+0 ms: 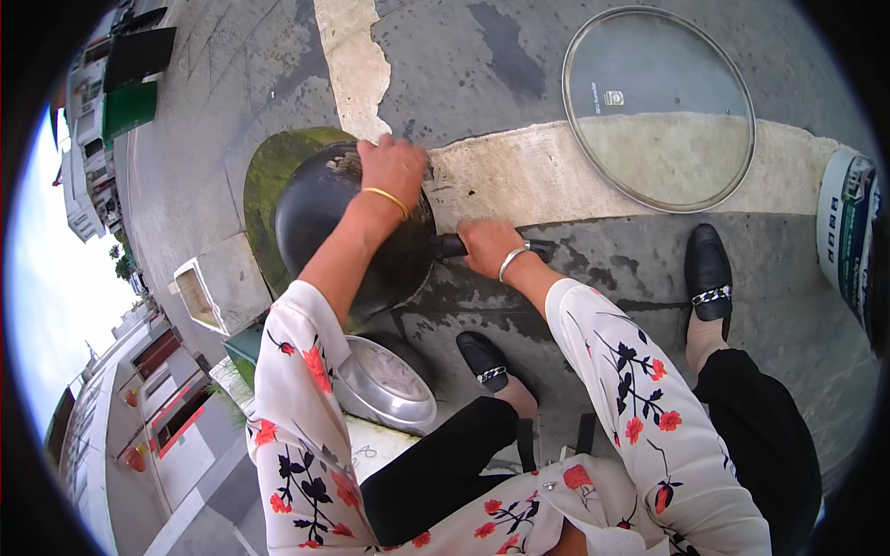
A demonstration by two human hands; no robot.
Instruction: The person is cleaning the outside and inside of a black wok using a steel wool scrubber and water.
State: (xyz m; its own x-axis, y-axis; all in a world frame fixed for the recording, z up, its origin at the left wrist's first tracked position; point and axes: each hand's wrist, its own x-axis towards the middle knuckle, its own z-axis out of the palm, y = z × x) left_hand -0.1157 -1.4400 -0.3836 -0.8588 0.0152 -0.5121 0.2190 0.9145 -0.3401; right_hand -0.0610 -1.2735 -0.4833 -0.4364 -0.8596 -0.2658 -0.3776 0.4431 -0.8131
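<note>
A dark wok point(313, 215) sits over a mossy green patch on the ground, its rounded outer side apparently facing up. Worn, paler marks show near its far edge. My right hand point(490, 243), with a silver bangle at the wrist, is closed around the wok's black handle point(453, 244). On the far right side of the wok rests my left hand point(393, 167), a gold bangle at its wrist. Its fingers are bent and slightly blurred; whether anything is under them is hidden.
A large glass lid point(657, 76) with a metal rim lies on the concrete to the right. Nearer me on the left is a metal basin point(414, 411). A white box-like block point(233, 278) stands beyond it. At the far right is a white bucket point(834, 215) bearing writing.
</note>
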